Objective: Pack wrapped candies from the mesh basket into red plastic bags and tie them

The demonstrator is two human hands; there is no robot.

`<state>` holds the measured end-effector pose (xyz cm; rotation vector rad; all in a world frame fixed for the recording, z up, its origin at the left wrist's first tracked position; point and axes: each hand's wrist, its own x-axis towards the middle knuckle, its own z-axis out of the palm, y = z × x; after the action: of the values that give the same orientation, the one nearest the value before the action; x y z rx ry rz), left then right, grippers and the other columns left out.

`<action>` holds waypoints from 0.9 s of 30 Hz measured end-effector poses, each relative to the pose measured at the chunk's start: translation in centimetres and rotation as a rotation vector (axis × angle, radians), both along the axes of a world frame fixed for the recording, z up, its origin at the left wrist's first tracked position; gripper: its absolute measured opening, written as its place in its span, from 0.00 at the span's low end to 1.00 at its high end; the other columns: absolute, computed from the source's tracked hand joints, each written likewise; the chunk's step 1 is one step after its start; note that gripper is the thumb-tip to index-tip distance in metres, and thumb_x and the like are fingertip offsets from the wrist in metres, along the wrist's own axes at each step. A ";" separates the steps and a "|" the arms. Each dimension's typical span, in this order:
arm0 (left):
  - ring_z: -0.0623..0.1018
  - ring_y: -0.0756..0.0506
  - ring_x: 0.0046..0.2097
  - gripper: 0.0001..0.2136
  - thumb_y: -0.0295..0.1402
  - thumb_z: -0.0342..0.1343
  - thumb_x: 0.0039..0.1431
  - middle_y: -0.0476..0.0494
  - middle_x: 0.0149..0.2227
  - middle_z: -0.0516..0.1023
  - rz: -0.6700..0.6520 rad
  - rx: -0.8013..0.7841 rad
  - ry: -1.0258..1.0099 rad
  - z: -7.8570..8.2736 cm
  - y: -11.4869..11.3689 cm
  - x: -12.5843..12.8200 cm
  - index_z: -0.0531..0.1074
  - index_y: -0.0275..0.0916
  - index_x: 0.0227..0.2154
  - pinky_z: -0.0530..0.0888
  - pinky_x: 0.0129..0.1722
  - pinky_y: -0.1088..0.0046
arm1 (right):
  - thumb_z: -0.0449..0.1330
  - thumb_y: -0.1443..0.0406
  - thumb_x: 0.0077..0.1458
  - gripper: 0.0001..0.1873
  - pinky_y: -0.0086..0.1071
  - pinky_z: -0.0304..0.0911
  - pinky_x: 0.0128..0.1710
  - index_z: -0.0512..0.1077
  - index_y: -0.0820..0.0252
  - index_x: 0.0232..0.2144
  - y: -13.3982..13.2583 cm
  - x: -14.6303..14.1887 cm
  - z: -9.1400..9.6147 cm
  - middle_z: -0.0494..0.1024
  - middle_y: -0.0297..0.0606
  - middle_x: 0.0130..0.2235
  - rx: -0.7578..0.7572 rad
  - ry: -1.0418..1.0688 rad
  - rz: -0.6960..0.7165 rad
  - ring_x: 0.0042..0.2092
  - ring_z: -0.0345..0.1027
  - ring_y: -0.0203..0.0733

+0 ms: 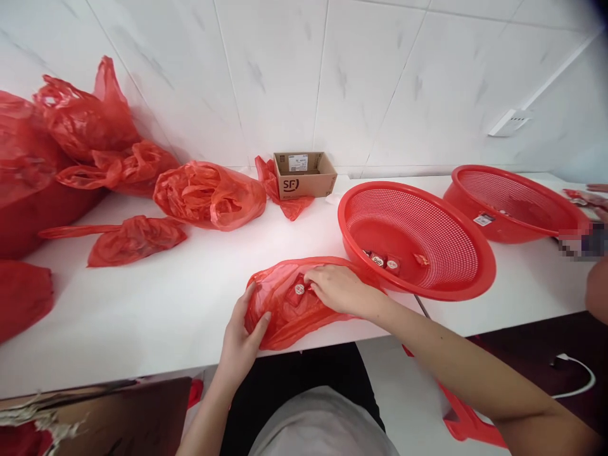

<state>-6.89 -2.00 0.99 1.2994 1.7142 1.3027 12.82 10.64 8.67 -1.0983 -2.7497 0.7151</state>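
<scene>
In front of me a thin red plastic bag (pixel 289 332) lies spread on the white table, its mouth facing up. My left hand (pixel 243 335) holds the bag's left rim, thumb inside and fingers outside. My right hand (pixel 335 288) reaches into the bag from the right, fingers pinched at a small red packet (pixel 298 291) with a round white label. The fingertips partly cover that packet's edge. Just right of the bag, a red plastic basket (pixel 418 196) with perforated sides holds a few similar small packets (pixel 392 263).
Several filled red bags (pixel 211 196) crowd the table's left side. A small open cardboard box (pixel 306 183) stands by the tiled wall. Farther right is a second red basket (pixel 517 228), with another person's hand (pixel 599 188) beyond it. A red stool (pixel 470 421) stands below the table.
</scene>
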 end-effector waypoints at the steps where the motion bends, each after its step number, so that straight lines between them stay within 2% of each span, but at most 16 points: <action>1: 0.60 0.40 0.67 0.28 0.40 0.55 0.62 0.41 0.65 0.62 0.000 0.003 0.001 0.0 0.0 0.0 0.58 0.44 0.64 0.59 0.65 0.60 | 0.49 0.74 0.59 0.14 0.40 0.64 0.45 0.74 0.61 0.39 0.0 -0.3 -0.8 0.79 0.44 0.43 0.079 -0.050 0.008 0.46 0.72 0.48; 3: 0.60 0.41 0.67 0.28 0.39 0.55 0.62 0.41 0.65 0.62 -0.005 0.003 -0.002 -0.1 -0.1 -0.1 0.58 0.44 0.64 0.58 0.65 0.60 | 0.51 0.75 0.58 0.15 0.40 0.63 0.47 0.74 0.61 0.43 0.1 -0.9 -1.9 0.78 0.46 0.46 0.168 -0.062 0.081 0.49 0.70 0.49; 6: 0.59 0.42 0.67 0.28 0.39 0.55 0.62 0.41 0.66 0.62 -0.011 0.006 -0.004 -0.1 0.0 -0.1 0.58 0.43 0.64 0.59 0.65 0.60 | 0.57 0.73 0.55 0.17 0.42 0.60 0.54 0.73 0.60 0.47 0.5 -1.5 -2.9 0.75 0.45 0.51 0.179 -0.011 0.232 0.54 0.66 0.49; 7: 0.59 0.42 0.67 0.28 0.39 0.55 0.62 0.41 0.66 0.62 -0.011 0.007 -0.004 0.0 0.0 0.0 0.58 0.43 0.64 0.59 0.65 0.60 | 0.57 0.73 0.55 0.16 0.42 0.59 0.54 0.73 0.60 0.46 0.6 -1.6 -3.1 0.75 0.45 0.50 0.167 -0.008 0.241 0.54 0.66 0.48; 9: 0.60 0.42 0.67 0.28 0.39 0.56 0.62 0.42 0.65 0.63 -0.006 0.009 -0.008 0.0 0.0 0.0 0.58 0.44 0.64 0.59 0.65 0.60 | 0.54 0.72 0.59 0.14 0.40 0.60 0.52 0.74 0.60 0.45 1.0 -1.7 -3.1 0.76 0.45 0.48 0.122 0.016 0.164 0.51 0.68 0.46; 11: 0.60 0.41 0.67 0.27 0.39 0.55 0.62 0.42 0.65 0.64 0.004 0.004 -0.020 0.1 0.0 0.0 0.58 0.45 0.64 0.59 0.65 0.59 | 0.51 0.68 0.63 0.13 0.38 0.61 0.49 0.73 0.59 0.44 1.3 -1.5 -2.8 0.77 0.43 0.46 0.034 0.100 0.051 0.47 0.70 0.44; 13: 0.59 0.41 0.67 0.27 0.39 0.55 0.62 0.43 0.65 0.63 0.012 0.001 -0.030 0.1 -0.1 0.0 0.59 0.45 0.63 0.59 0.65 0.58 | 0.50 0.61 0.65 0.13 0.36 0.63 0.44 0.73 0.58 0.42 1.6 -1.1 -2.1 0.78 0.40 0.42 -0.114 0.213 -0.013 0.42 0.70 0.42; 15: 0.59 0.41 0.67 0.27 0.39 0.55 0.62 0.43 0.65 0.63 0.015 0.000 -0.033 0.0 0.0 0.0 0.59 0.45 0.63 0.58 0.66 0.58 | 0.50 0.54 0.65 0.17 0.32 0.62 0.37 0.73 0.59 0.38 1.9 -0.6 -1.4 0.77 0.37 0.37 -0.290 0.301 -0.013 0.36 0.69 0.39; 17: 0.59 0.41 0.67 0.27 0.40 0.55 0.62 0.43 0.66 0.62 0.014 0.000 -0.035 -0.1 0.1 0.0 0.59 0.45 0.63 0.58 0.66 0.59 | 0.49 0.52 0.65 0.20 0.30 0.61 0.34 0.72 0.60 0.37 2.1 -0.2 -0.9 0.76 0.36 0.35 -0.434 0.359 0.005 0.34 0.68 0.37; 19: 0.59 0.41 0.67 0.27 0.40 0.55 0.62 0.43 0.66 0.62 0.015 -0.005 -0.047 -0.2 0.2 -0.1 0.58 0.45 0.63 0.57 0.66 0.59 | 0.49 0.53 0.65 0.20 0.29 0.61 0.34 0.72 0.61 0.36 2.0 -0.1 -0.8 0.76 0.36 0.35 -0.476 0.371 0.007 0.34 0.67 0.36; 21: 0.59 0.42 0.67 0.28 0.40 0.55 0.62 0.43 0.66 0.62 0.015 -0.009 -0.064 -0.2 0.2 -0.1 0.58 0.45 0.63 0.57 0.66 0.60 | 0.48 0.55 0.66 0.20 0.30 0.61 0.36 0.73 0.60 0.35 1.5 -0.3 -0.7 0.76 0.36 0.34 -0.388 0.301 0.000 0.35 0.68 0.37; 23: 0.60 0.42 0.67 0.28 0.40 0.56 0.62 0.43 0.65 0.63 0.016 -0.010 -0.080 -0.1 0.1 0.0 0.58 0.45 0.63 0.57 0.66 0.59 | 0.47 0.57 0.67 0.19 0.34 0.62 0.41 0.75 0.60 0.37 0.6 -0.4 -0.3 0.78 0.39 0.35 -0.191 0.181 -0.042 0.38 0.70 0.41; 25: 0.60 0.41 0.67 0.28 0.40 0.56 0.62 0.42 0.65 0.63 0.019 -0.009 -0.088 0.0 0.1 0.0 0.58 0.45 0.63 0.57 0.66 0.59 | 0.46 0.59 0.67 0.19 0.38 0.63 0.46 0.74 0.60 0.45 -0.6 -0.1 1.1 0.80 0.44 0.41 0.001 0.113 -0.081 0.44 0.72 0.46; 27: 0.60 0.41 0.67 0.28 0.40 0.56 0.62 0.42 0.65 0.63 0.018 -0.009 -0.092 0.1 0.1 0.0 0.58 0.45 0.64 0.58 0.66 0.59 | 0.46 0.59 0.68 0.20 0.40 0.63 0.49 0.72 0.59 0.51 -1.4 0.8 3.6 0.79 0.44 0.48 0.100 0.148 -0.096 0.48 0.72 0.48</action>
<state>-6.85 -1.90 1.06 1.2032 1.6698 1.3425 13.63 9.28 12.23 -1.1003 -2.5605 0.6136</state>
